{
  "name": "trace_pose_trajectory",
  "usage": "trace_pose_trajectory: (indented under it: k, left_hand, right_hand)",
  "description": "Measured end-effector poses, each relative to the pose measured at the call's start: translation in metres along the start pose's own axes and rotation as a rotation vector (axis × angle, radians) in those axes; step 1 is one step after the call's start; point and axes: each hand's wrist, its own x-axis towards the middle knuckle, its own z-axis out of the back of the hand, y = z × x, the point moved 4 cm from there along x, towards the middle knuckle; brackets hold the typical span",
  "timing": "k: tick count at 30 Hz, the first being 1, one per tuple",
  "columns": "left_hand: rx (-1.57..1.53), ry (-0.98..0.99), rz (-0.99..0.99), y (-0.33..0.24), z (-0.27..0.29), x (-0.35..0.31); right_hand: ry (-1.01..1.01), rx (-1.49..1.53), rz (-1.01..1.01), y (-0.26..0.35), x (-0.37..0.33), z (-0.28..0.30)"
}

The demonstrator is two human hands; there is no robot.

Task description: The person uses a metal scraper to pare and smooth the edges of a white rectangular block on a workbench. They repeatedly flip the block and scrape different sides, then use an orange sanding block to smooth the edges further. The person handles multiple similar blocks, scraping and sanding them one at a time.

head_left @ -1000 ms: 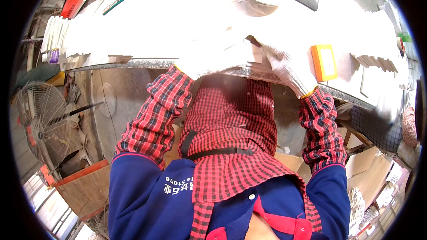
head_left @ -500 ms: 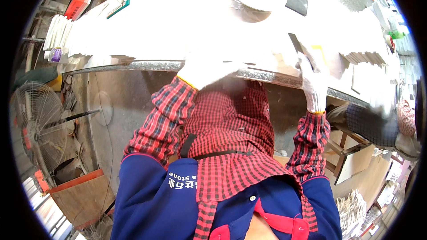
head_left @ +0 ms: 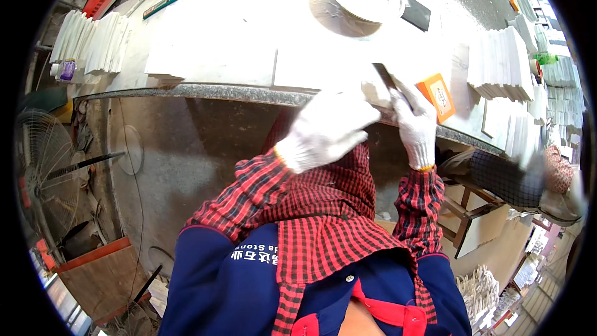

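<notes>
- Toward two o'clock, white-gloved right hand (head_left: 415, 123): fingers closed round dark flat blade-like tool (head_left: 384, 76).
- White-gloved left hand (head_left: 333, 123), dial centre, blurred: fingers loosely parted; contents cannot be told.
- Risk: cut fingers, should left cross the tool; toppled orange rectangular carton (head_left: 437, 98), should right swing outward.
- Pale stone bench (head_left: 211, 91), twelve o'clock; wire-caged fan (head_left: 46, 168), nine.

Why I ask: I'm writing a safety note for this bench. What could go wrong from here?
The flat dark tool in the right hand could catch the left hand, whose fingers are close by.

The orange box, beside the right hand and near the bench's front edge, might get knocked off.

The white slabs standing in a row could topple if bumped.
</notes>
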Motion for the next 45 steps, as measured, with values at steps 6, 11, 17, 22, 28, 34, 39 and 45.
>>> trace_pose_trajectory:
  k: [6,11,17,22,28,34,39,45]
  left_hand:
    - [0.193,-0.254,0.048,0.05,0.028,-0.027]
    - [0.25,-0.354,-0.02,0.067,0.02,-0.036]
    - [0.258,-0.352,0.009,0.073,0.013,-0.042]
    - [0.277,-0.305,0.044,0.071,0.016,-0.044]
    - [0.243,-0.298,0.023,0.073,0.015,-0.041]
    - [0.174,0.246,0.41,0.041,0.008,0.001]
    - [-0.009,0.285,0.237,0.034,-0.031,0.026]
    - [-0.265,0.14,-0.024,0.012,-0.02,0.02]
  right_hand:
    - [0.008,-0.343,0.289,0.006,0.027,-0.044]
    - [0.032,-0.57,0.29,0.014,0.029,-0.053]
    - [0.129,-0.635,0.246,0.023,0.02,-0.05]
    - [0.092,-0.547,0.112,0.027,0.039,-0.059]
    - [0.341,-0.469,-0.002,0.02,0.023,-0.026]
    - [-0.272,0.04,-0.191,0.026,0.03,0.022]
    - [-0.274,-0.154,-0.069,0.063,0.053,0.008]
    - [-0.146,-0.287,0.064,0.08,0.122,-0.005]
